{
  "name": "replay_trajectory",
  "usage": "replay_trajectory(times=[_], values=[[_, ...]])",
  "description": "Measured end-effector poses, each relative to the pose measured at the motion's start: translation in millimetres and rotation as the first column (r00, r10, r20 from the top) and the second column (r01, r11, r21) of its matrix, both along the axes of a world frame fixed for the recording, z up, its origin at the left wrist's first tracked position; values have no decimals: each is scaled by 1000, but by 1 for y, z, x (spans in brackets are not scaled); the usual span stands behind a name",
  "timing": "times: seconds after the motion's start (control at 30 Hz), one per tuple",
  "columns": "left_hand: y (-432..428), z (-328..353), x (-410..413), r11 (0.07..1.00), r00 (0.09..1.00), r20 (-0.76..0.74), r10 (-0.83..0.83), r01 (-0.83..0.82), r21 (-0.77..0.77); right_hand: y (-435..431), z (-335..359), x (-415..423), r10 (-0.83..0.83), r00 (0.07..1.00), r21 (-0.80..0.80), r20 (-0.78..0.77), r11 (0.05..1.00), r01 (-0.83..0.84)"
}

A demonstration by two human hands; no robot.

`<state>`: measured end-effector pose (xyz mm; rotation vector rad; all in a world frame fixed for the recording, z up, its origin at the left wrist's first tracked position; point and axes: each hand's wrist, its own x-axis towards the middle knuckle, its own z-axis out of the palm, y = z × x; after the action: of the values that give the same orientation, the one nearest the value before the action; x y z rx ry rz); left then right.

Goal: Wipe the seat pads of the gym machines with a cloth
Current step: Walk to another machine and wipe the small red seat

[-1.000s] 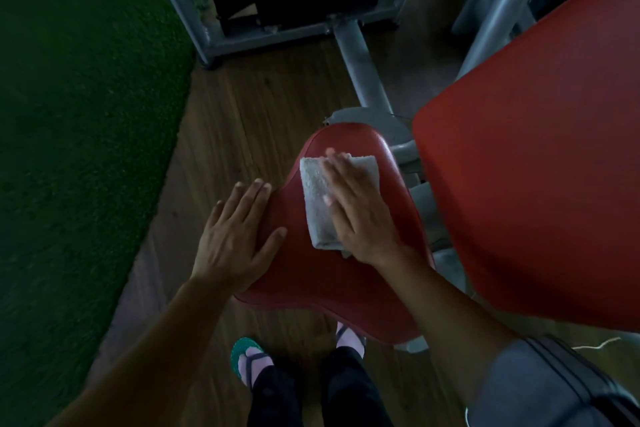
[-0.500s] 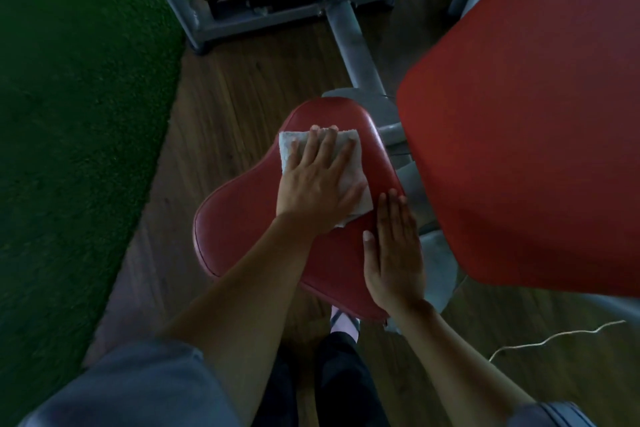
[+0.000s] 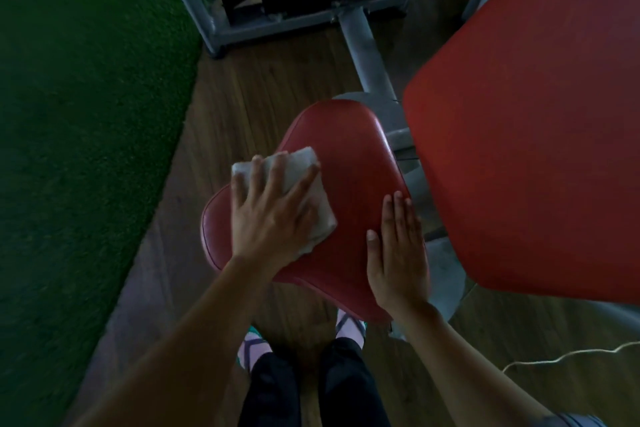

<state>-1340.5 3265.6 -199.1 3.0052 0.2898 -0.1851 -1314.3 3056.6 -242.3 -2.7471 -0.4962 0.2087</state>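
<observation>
A red seat pad (image 3: 349, 163) of a gym machine lies below me in the head view. On its left part sits a folded white cloth (image 3: 320, 215). My left hand (image 3: 266, 218) presses on the cloth with fingers spread and nearly straight. My right hand (image 3: 398, 253) lies flat on the seat's right edge, fingers together, holding nothing. The cloth's near part is hidden under my left palm.
A large red back pad (image 3: 536, 114) stands close on the right, above the seat. A grey metal frame (image 3: 367, 52) runs from the seat to the machine base at the top. Green turf (image 3: 86, 114) covers the floor on the left. A white cord (image 3: 561, 357) lies on the wooden floor.
The cloth passed from my right hand to my left hand. My left hand has slid it from the seat's far end to the left part. My right hand now rests on the right edge.
</observation>
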Motion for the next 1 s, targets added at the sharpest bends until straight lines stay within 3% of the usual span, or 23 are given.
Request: replay_trajectory(times=[0.13, 0.2, 0.33, 0.47, 0.7, 0.87, 1.0], values=[[28, 7, 0, 951, 952, -25, 305, -306, -34, 12, 6, 6, 30, 1000, -55, 0, 998, -30], [23, 2, 29, 934, 937, -38, 348, -349, -69, 20, 7, 10, 46, 999, -57, 14, 997, -45], [-2, -7, 54, 986, 986, -33, 161, -162, -28, 24, 1, 11, 44, 999, -62, 22, 997, -43], [2, -4, 4, 999, 1000, 12, -25, 25, 30, 21, 1, 10, 57, 998, -39, 25, 998, -56], [42, 5, -48, 1000, 999, 45, -13, 13, -8, 4, 5, 0, 125, 991, -64, 42, 990, -122], [-5, 4, -51, 976, 976, -14, -218, 218, 3, -13, -3, -9, 132, 991, 31, 29, 991, -133], [-49, -3, -44, 971, 972, -17, -236, 235, -42, -22, -8, -11, 160, 987, 54, 21, 985, -161]])
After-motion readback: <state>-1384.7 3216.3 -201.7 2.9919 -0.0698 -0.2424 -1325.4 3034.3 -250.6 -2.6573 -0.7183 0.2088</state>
